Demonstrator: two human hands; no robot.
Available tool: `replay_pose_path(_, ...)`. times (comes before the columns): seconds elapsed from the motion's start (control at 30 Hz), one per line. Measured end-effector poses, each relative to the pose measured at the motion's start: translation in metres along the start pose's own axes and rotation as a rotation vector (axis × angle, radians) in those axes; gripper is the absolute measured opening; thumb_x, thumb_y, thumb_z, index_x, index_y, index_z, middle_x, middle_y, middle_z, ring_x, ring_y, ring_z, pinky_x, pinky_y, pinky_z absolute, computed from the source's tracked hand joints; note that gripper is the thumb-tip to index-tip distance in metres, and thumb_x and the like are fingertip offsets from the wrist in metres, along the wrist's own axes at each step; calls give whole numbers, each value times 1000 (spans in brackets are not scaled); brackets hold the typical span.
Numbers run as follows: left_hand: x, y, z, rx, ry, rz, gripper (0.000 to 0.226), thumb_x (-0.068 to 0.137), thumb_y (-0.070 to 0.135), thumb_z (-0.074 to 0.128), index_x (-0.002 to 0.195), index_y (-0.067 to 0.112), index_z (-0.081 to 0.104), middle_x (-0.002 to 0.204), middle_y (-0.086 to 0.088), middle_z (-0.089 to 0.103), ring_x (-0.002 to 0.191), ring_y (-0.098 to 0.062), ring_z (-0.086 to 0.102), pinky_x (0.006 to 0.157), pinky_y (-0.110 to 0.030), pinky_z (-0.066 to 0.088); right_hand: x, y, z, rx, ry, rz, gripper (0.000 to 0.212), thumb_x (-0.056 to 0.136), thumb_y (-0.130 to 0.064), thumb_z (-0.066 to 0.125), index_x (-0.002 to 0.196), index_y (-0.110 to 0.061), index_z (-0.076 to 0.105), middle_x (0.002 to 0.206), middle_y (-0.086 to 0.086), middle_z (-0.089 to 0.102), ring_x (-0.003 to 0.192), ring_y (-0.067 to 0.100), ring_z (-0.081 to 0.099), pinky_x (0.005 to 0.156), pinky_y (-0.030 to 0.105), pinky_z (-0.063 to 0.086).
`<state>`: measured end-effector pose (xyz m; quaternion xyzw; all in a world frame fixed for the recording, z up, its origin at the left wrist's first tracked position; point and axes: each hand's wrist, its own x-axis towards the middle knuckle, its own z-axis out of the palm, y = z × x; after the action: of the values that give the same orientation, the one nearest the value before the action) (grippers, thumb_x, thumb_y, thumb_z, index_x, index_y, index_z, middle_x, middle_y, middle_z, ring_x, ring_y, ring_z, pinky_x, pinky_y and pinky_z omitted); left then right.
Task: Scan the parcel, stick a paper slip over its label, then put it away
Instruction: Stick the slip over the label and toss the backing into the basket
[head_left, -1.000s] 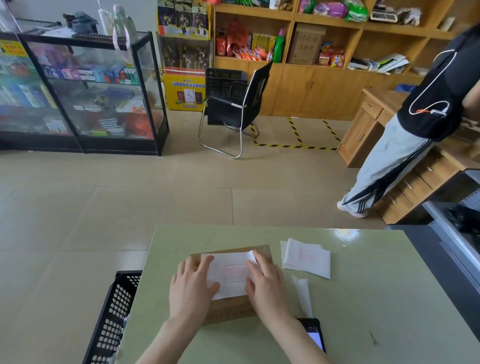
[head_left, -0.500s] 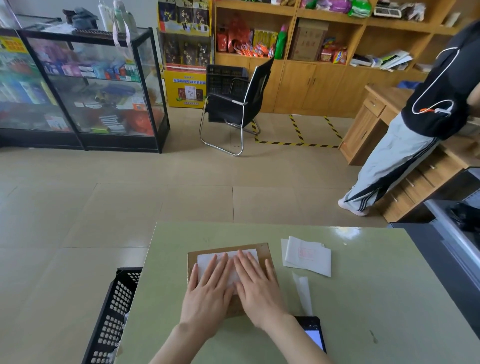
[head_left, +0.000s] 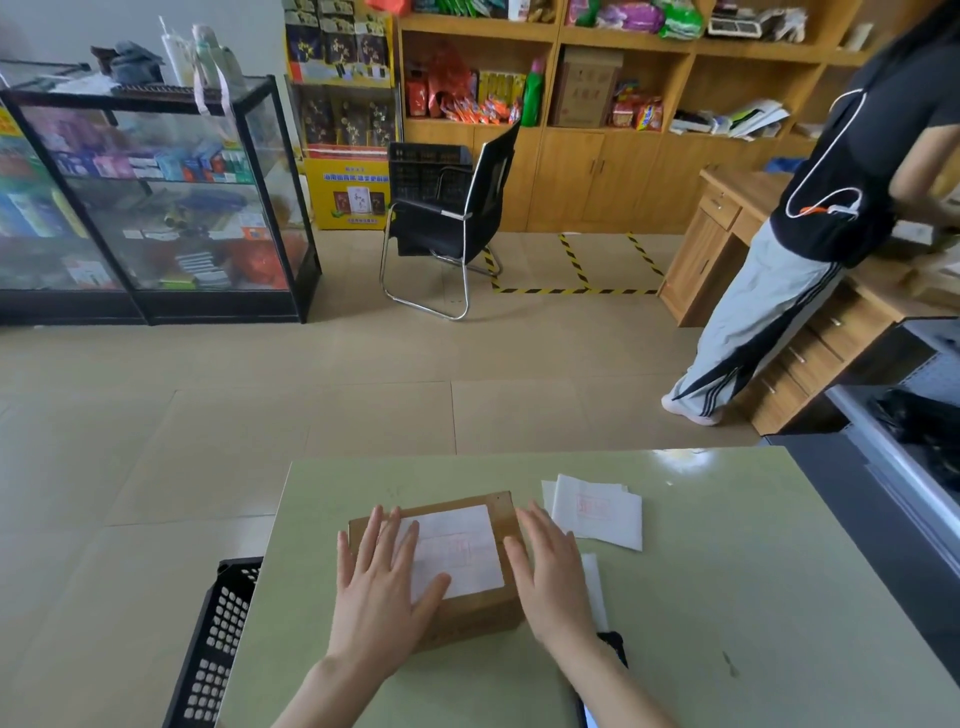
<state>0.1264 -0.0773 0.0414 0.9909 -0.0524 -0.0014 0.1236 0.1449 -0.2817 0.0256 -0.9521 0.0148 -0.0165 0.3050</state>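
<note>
A brown cardboard parcel (head_left: 475, 616) lies on the green table (head_left: 727, 597) in front of me. A white paper slip (head_left: 460, 545) with a faint red stamp covers most of its top. My left hand (head_left: 382, 587) lies flat on the parcel's left side, fingers spread, thumb on the slip's lower edge. My right hand (head_left: 550, 571) rests flat over the parcel's right edge, fingers spread. Neither hand grips anything.
A stack of white slips (head_left: 597, 512) lies right of the parcel, a white backing strip (head_left: 595, 587) beside my right hand. A phone (head_left: 610, 649) lies under my right forearm. A black crate (head_left: 213, 644) sits left of the table. A person (head_left: 810, 223) stands far right.
Both hands pressed together on the slip's middle, then slid apart to the parcel's left and right sides, leaving the slip uncovered and flat.
</note>
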Motion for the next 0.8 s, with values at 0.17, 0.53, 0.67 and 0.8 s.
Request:
replay_pose_path(0.17,22,49,3,-174,-42,245,52,97,42,44,146,26,36,155,5,34,150,-15,10,120,-32,-4,2,70,-32,-19,49,430,31,91,-31,56,115,-12,61,116,6,65,107,25,57,88,35,47)
replay_pose_path(0.53,52,101,42,3,-135,330,54,96,49,31,144,27,42,161,3,23,151,-19,-1,120,-42,-12,19,145,-6,-78,-302,558,43,83,-40,64,115,-11,58,118,5,61,112,25,56,87,35,48)
replay_pose_path(0.67,50,101,46,48,-121,328,53,94,51,28,127,24,60,155,0,37,149,-21,12,118,-46,1,21,150,6,-78,-260,550,24,86,-35,57,95,-13,63,99,4,68,92,24,62,75,33,51)
replay_pose_path(0.8,49,103,44,12,-103,324,49,94,51,34,126,25,61,152,3,41,149,-20,16,119,-45,4,24,149,4,90,-206,551,14,86,-21,58,91,-11,67,88,3,70,80,22,63,67,31,49)
